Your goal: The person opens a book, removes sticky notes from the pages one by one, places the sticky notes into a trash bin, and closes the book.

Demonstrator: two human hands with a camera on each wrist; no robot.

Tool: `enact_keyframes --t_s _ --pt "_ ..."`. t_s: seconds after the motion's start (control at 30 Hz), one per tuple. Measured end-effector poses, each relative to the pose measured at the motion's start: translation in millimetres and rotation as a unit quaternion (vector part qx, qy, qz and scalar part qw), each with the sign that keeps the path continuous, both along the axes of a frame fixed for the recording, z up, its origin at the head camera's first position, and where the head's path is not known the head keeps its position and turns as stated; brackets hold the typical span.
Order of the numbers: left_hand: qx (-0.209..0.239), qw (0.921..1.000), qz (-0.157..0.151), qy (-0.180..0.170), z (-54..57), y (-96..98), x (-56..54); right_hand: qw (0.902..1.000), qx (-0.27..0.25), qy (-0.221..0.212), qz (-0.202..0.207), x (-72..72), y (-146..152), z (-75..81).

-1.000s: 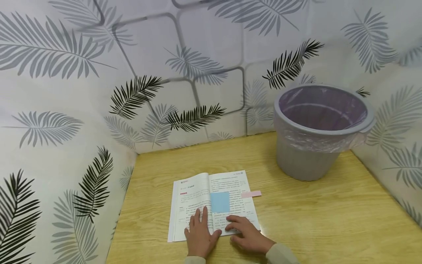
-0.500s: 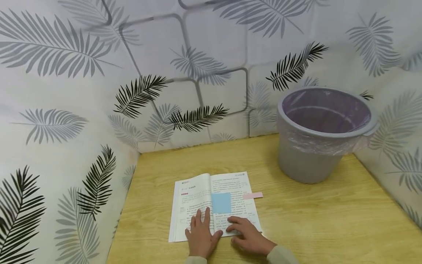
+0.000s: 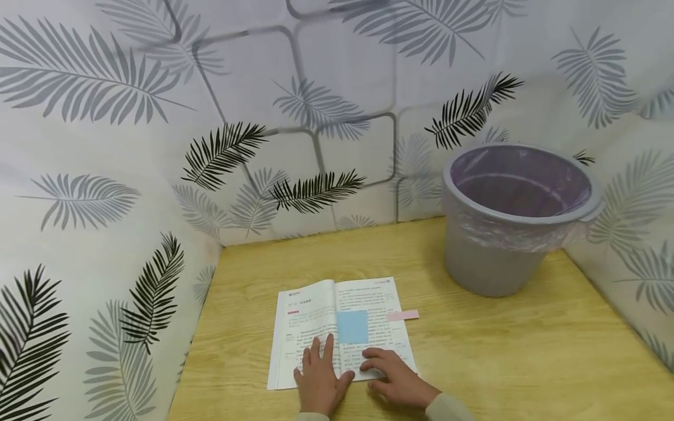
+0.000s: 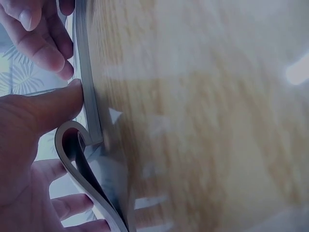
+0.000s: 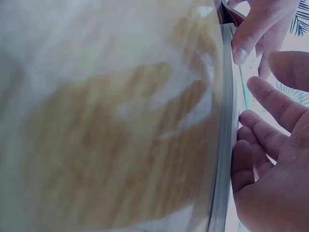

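Observation:
An open book [image 3: 307,318] with printed pages lies on the table. A square blue sticky note [image 3: 353,327] sits on its right page by the fold, and a pink strip [image 3: 404,316] sticks out past the right edge. My left hand [image 3: 319,383] rests with spread fingers on the lower left page, thumb across the fold. In the left wrist view that thumb [image 4: 60,104] presses the book near its bent spine. My right hand [image 3: 395,379] lies at the lower right page, fingers loosely bent, touching the paper. The right wrist view shows nothing held in its fingers [image 5: 270,137].
A large grey bin [image 3: 492,257] lined with a clear plastic bag stands at the table's back right. The wood-grain table [image 3: 516,345] meets leaf-patterned walls [image 3: 347,70] at the back and both sides.
The view has shifted slightly as the head moved. Both hands stay in place on the book, and the sticky note and pink strip have not moved on it.

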State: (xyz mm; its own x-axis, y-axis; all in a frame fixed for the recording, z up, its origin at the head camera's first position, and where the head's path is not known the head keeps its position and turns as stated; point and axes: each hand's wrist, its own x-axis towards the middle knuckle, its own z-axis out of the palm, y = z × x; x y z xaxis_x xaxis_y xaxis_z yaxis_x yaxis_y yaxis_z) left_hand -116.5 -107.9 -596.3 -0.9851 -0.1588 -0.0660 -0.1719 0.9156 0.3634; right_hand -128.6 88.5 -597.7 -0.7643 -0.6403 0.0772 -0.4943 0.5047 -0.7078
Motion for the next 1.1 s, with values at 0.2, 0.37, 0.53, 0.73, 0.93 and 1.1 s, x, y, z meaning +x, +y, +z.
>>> enact_keyframes --t_s 0.2,0.37,0.53,0.73,0.93,1.1 --pt "0.004 1.0 0.001 0.004 2.1 -1.1 -0.5 1.0 0.003 0.002 -0.002 -5.5 -2 2.3" --pt "0.012 0.9999 0.002 0.007 0.2 -1.6 0.7 0.9998 -0.008 0.015 0.01 -9.8 -1 4.1" --pt "0.012 0.9998 0.002 0.012 -2.6 -2.9 -0.2 0.9996 -0.029 -0.006 0.002 -15.2 -2 8.6" --pt "0.016 0.9998 0.004 0.015 -5.6 -3.4 -0.6 0.9984 -0.022 -0.047 -0.024 -20.1 -4 13.0" --pt "0.017 0.9998 0.002 0.013 -4.8 -2.3 -0.8 0.9974 -0.019 -0.057 -0.04 -28.2 -5 19.0" --pt "0.016 0.9998 0.002 0.011 -4.8 -2.5 -0.9 0.9963 -0.007 -0.06 -0.06 -35.7 -8 25.7"
